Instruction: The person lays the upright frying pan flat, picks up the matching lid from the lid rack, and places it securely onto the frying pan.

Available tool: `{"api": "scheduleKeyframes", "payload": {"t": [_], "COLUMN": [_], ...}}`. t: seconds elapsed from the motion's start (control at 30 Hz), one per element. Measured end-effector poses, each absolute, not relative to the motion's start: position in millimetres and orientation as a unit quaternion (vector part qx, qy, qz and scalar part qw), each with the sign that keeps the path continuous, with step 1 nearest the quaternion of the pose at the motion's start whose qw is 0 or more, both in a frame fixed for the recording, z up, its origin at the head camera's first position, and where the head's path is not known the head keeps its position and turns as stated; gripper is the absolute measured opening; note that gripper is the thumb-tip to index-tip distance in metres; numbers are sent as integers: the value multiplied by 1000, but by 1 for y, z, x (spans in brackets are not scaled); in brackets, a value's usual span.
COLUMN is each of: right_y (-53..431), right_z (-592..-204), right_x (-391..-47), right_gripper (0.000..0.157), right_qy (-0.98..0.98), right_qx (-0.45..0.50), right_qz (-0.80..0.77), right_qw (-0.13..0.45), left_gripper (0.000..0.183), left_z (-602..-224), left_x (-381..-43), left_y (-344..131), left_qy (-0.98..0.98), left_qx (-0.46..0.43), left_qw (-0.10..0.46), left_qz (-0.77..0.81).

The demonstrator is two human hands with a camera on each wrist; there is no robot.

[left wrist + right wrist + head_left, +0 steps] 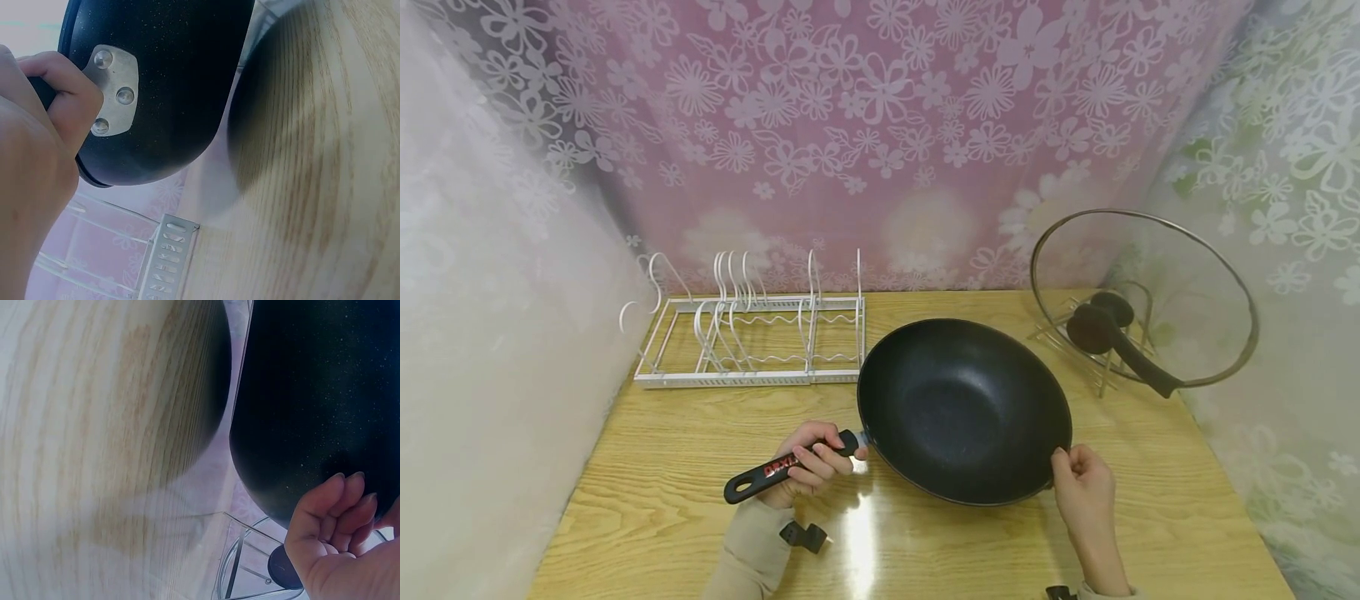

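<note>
A black wok (964, 412) is held up off the wooden table, its open side toward the head camera. My left hand (822, 467) grips its black handle (758, 480) close to the pan. In the left wrist view a riveted metal bracket (122, 94) joins the handle to the wok's outer wall. At the opposite side my right hand (1086, 487) pinches the rim between thumb and fingers. From the right wrist, curled fingers (337, 509) show against the dark underside (306, 406), and a gap separates the wok from the tabletop.
A white wire rack (722, 379) with upright dividers stands at the back left of the table (685, 450). At the back right, a glass lid (1195, 308) with a black handle leans on a small wire stand (1105, 379). Floral curtains (880, 150) enclose the table.
</note>
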State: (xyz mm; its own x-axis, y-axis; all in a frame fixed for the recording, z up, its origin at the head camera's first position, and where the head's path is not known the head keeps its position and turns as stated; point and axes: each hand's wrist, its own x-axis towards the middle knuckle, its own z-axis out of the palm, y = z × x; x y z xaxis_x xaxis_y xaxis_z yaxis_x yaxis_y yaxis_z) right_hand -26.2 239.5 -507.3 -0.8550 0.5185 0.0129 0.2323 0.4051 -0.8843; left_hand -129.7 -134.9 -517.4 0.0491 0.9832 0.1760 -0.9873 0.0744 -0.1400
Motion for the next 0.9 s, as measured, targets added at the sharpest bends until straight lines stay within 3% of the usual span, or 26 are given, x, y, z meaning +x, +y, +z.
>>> {"api": "scheduleKeyframes", "payload": {"t": [0.9], "right_y": [237], "right_z": [-520], "right_x": [-23], "right_gripper": [32], "right_qy": [-829], "right_qx": [-220], "right_qz": [488], "right_qw": [162], "left_gripper": [27], "left_z": [-536], "left_x": [-130], "left_y": [-136], "left_qy": [-92], "left_qx": [45], "left_qw": [727], "left_qz": [679]}}
